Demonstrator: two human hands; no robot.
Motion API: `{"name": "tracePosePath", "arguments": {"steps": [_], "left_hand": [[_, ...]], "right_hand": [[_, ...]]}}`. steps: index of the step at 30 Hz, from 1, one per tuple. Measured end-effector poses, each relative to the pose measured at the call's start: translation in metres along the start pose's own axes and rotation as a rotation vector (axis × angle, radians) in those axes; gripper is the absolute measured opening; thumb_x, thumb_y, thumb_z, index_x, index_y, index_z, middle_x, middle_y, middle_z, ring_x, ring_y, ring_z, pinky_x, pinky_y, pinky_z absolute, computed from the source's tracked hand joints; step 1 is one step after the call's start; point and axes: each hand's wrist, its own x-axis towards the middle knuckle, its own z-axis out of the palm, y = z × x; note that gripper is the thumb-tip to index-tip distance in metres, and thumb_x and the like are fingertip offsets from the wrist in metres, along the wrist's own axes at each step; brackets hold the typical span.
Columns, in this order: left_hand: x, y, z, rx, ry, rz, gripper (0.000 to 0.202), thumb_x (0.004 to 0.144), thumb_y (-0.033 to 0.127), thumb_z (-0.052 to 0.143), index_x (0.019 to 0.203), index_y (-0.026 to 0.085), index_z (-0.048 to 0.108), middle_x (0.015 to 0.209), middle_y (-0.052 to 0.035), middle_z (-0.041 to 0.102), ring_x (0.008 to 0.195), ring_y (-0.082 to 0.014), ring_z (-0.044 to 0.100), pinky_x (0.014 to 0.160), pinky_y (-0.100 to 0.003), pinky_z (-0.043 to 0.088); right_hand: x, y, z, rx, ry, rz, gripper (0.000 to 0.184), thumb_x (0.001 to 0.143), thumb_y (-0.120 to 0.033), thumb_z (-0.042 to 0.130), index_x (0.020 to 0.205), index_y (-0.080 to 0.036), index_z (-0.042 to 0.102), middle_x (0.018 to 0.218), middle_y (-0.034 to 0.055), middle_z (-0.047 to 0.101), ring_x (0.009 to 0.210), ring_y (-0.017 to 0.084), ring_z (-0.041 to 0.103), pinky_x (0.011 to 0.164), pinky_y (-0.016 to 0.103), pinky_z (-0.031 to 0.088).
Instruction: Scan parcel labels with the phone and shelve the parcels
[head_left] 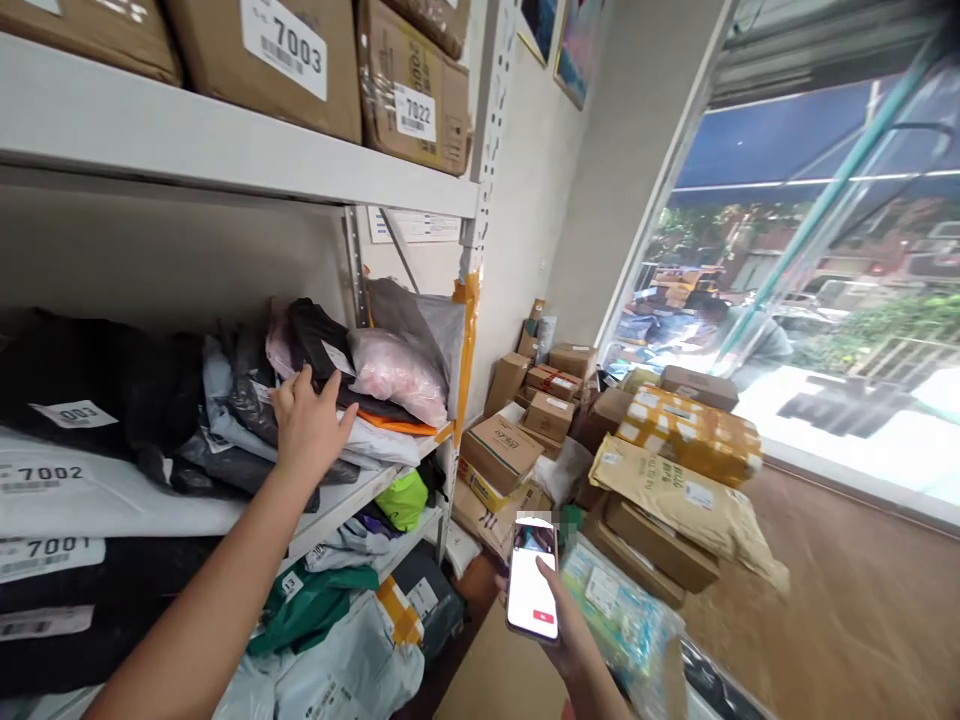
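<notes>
Head view: the phone [531, 585] is near the middle of the scene, in the right hand [571, 618], which is wrapped round it with the thumb over the screen. Screen's lit and facing up at the wearer: darkish picture strip on top, plain white below, little red button near the bottom right.

The left hand [311, 425] is off to the left with fingers spread, reaching over the middle shelf, tips at a black parcel [316, 328]. Can't tell if they're actually touching. That parcel's crumpled, kinda shiny, with a white label on the near side, and a puffy pink parcel [401, 375] sits just right of it.

The rack [232, 150] is pale metal with orange tape [466, 345] on the right post. Loads of soft bags on the left, including a white bag [127, 490] marked 7002, and boxes 7003 [289, 100] and 7022 [420, 115] up top.

Far side has a pale wall [517, 220] with a heap of cartons [502, 450] on the floor. Right of that there's a yellow-taped box [690, 430], brown floor [847, 580] and a big bright window [840, 290], with a person [761, 335] bent over outside.
</notes>
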Motion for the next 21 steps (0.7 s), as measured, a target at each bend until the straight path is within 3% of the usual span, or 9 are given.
{"name": "tracePosePath", "arguments": {"steps": [1, 2, 3, 6, 9, 11, 14, 17, 21], "left_hand": [[-0.025, 0.011, 0.006, -0.082, 0.073, 0.071, 0.05, 0.09, 0.036, 0.044, 0.134, 0.015, 0.052, 0.149, -0.0188, 0.035, 0.139, -0.0386, 0.027, 0.114, -0.059, 0.015], [-0.055, 0.024, 0.016, -0.226, 0.05, 0.133, 0.048, 0.09, 0.038, 0.041, 0.132, 0.018, 0.055, 0.147, -0.0159, 0.039, 0.139, -0.0351, 0.028, 0.116, -0.056, 0.015], [-0.087, 0.039, 0.029, -0.404, -0.076, 0.191, 0.048, 0.09, 0.042, 0.041, 0.127, 0.017, 0.059, 0.14, -0.0158, 0.047, 0.136, -0.0311, 0.035, 0.116, -0.05, 0.021], [-0.191, 0.085, 0.076, -0.864, -0.783, 0.147, 0.059, 0.082, 0.055, 0.045, 0.123, 0.015, 0.06, 0.134, -0.0174, 0.055, 0.127, -0.0283, 0.047, 0.112, -0.044, 0.031], [-0.272, 0.127, 0.104, -1.055, -1.387, -0.218, 0.08, 0.072, 0.077, 0.042, 0.128, 0.021, 0.054, 0.136, -0.0176, 0.054, 0.117, -0.0333, 0.056, 0.095, -0.052, 0.046], [-0.301, 0.149, 0.102, -1.169, -1.633, -0.397, 0.095, 0.062, 0.089, 0.037, 0.125, 0.02, 0.056, 0.131, -0.0188, 0.058, 0.111, -0.0358, 0.06, 0.087, -0.053, 0.049], [-0.315, 0.167, 0.085, -1.378, -1.906, -0.421, 0.1, 0.059, 0.093, 0.036, 0.121, 0.018, 0.059, 0.117, -0.018, 0.067, 0.11, -0.0357, 0.061, 0.09, -0.051, 0.048], [-0.309, 0.166, 0.084, -1.451, -1.894, -0.337, 0.088, 0.071, 0.086, 0.034, 0.124, 0.019, 0.057, 0.118, -0.015, 0.067, 0.116, -0.0322, 0.059, 0.096, -0.049, 0.045], [-0.274, 0.15, 0.133, -0.832, -1.425, -0.087, 0.068, 0.079, 0.065, 0.048, 0.13, 0.02, 0.052, 0.132, -0.0158, 0.058, 0.122, -0.0294, 0.055, 0.095, -0.045, 0.047]], "right_hand": [[-0.013, 0.004, -0.013, 0.024, 0.02, 0.018, 0.061, 0.057, -0.047, 0.086, 0.099, -0.012, 0.057, 0.075, 0.0115, 0.076, 0.072, 0.031, 0.074, 0.061, 0.037, 0.058], [-0.027, 0.007, -0.023, 0.044, 0.042, 0.029, 0.064, 0.057, -0.047, 0.086, 0.102, -0.013, 0.056, 0.079, 0.0119, 0.076, 0.075, 0.032, 0.074, 0.063, 0.038, 0.058], [-0.04, 0.011, -0.033, 0.052, 0.065, 0.027, 0.068, 0.057, -0.048, 0.086, 0.107, -0.014, 0.053, 0.083, 0.0119, 0.077, 0.079, 0.032, 0.074, 0.064, 0.038, 0.058], [-0.076, 0.021, -0.053, 0.02, 0.118, -0.027, 0.078, 0.06, -0.049, 0.085, 0.12, -0.02, 0.044, 0.089, 0.0103, 0.077, 0.086, 0.033, 0.073, 0.065, 0.038, 0.057], [-0.101, 0.032, -0.068, 0.049, 0.148, -0.081, 0.077, 0.063, -0.049, 0.084, 0.121, -0.021, 0.042, 0.09, 0.0088, 0.076, 0.089, 0.031, 0.072, 0.073, 0.04, 0.056], [-0.113, 0.04, -0.075, 0.13, 0.152, -0.16, 0.081, 0.058, -0.043, 0.087, 0.122, -0.022, 0.042, 0.095, 0.0083, 0.076, 0.09, 0.031, 0.072, 0.078, 0.042, 0.055], [-0.124, 0.049, -0.082, 0.205, 0.149, -0.246, 0.089, 0.054, -0.033, 0.089, 0.128, -0.024, 0.04, 0.102, 0.0078, 0.075, 0.091, 0.031, 0.071, 0.08, 0.042, 0.055], [-0.132, 0.055, -0.084, 0.248, 0.15, -0.219, 0.087, 0.056, -0.032, 0.087, 0.131, -0.026, 0.042, 0.107, 0.0063, 0.074, 0.097, 0.031, 0.069, 0.082, 0.042, 0.054], [-0.133, 0.066, -0.093, 0.329, 0.241, -0.175, 0.092, 0.05, -0.043, 0.087, 0.13, -0.025, 0.044, 0.101, 0.0062, 0.076, 0.095, 0.035, 0.069, 0.085, 0.046, 0.053]]}}
